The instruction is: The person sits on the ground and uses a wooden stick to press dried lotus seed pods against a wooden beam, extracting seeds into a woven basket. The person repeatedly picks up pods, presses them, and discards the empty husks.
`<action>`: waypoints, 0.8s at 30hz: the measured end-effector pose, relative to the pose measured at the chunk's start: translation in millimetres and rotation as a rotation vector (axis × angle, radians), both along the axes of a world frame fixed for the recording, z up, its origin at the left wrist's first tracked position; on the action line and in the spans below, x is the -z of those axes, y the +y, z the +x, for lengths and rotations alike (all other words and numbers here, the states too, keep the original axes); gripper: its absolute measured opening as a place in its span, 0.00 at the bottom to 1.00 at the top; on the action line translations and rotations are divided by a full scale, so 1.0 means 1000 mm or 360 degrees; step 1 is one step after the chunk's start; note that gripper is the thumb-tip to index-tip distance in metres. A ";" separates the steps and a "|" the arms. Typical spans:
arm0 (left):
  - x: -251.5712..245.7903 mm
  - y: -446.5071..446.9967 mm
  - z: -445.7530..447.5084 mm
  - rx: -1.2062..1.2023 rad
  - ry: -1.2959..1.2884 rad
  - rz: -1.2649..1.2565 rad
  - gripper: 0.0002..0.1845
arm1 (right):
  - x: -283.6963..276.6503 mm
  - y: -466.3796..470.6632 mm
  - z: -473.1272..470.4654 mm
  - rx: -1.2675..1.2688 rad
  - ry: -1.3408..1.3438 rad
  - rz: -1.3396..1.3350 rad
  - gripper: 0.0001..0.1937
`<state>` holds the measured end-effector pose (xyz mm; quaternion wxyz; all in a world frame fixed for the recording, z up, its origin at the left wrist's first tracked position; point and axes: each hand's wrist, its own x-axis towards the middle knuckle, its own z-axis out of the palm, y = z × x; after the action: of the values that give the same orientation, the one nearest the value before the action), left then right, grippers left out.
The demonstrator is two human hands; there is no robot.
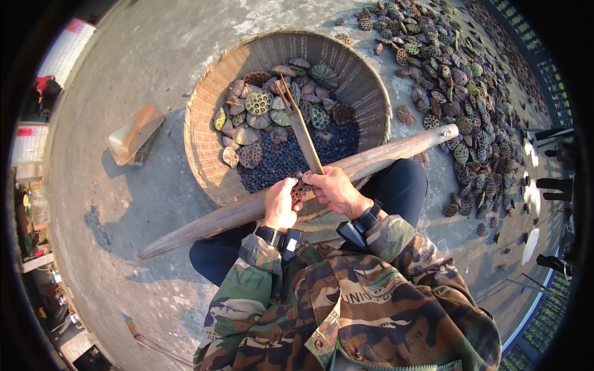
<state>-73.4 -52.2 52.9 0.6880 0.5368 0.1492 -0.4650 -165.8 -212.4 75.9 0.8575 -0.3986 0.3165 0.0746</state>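
Note:
My left hand [280, 201] is closed around a brown dried lotus seed pod [299, 191], its holes facing up. My right hand [336, 191] grips the lower end of a split bamboo stick [304, 141], and its fingertips meet the pod's edge. The stick's forked tip points away from me over a round woven basket [199, 139]. Inside the basket, dried lotus pods [260, 102] lie heaped at the far side, and dark loose lotus seeds [278, 160] cover the near part. A wooden pole [209, 227] slants across my legs beneath both hands.
A large spread of lotus pods [464, 92] covers the concrete ground [153, 60] at the right. A rusty metal scoop [134, 134] rests left of the basket. At the far left edge a person in red [44, 90] is partly visible. Railings [554, 88] line the far right.

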 end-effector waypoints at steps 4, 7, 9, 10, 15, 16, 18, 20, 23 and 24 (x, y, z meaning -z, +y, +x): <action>0.002 -0.003 0.006 0.0056 0.0029 0.0158 0.11 | 0.000 0.001 0.004 -0.0048 0.0132 -0.0086 0.12; -0.002 -0.005 0.009 0.0143 0.0046 0.0215 0.14 | -0.003 0.006 0.005 -0.0055 0.0152 -0.0167 0.14; -0.006 -0.005 0.009 0.0169 0.0089 0.0174 0.16 | -0.003 0.006 0.006 -0.0014 0.0190 -0.0219 0.14; -0.008 -0.003 0.011 0.0156 0.0120 0.0123 0.17 | -0.003 0.003 0.006 0.0013 0.0188 -0.0254 0.15; -0.006 0.016 0.030 0.0135 0.0108 0.0071 0.22 | -0.008 -0.078 -0.009 -0.0023 -0.0007 -0.0411 0.15; -0.003 0.026 0.041 0.0103 0.0107 0.0041 0.22 | -0.012 -0.106 -0.016 0.0109 0.0026 -0.0589 0.15; 0.004 0.049 0.064 0.0021 0.0003 0.0104 0.19 | -0.032 -0.174 -0.038 0.0709 0.0066 -0.0804 0.14; 0.010 0.078 0.089 -0.0122 -0.0097 0.0070 0.17 | -0.059 -0.233 -0.067 0.1652 -0.0106 -0.0917 0.16; 0.018 0.118 0.120 -0.0361 -0.0313 0.0281 0.14 | -0.074 -0.262 -0.095 0.1623 0.0095 -0.1103 0.29; 0.021 0.127 0.125 -0.0345 -0.0420 0.0365 0.13 | -0.072 -0.256 -0.098 0.1245 0.0081 -0.1214 0.28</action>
<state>51.7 74.8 32.0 0.6820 0.6487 0.1665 -0.2938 -263.6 -468.7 148.4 0.6081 -0.5320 0.4663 -0.3603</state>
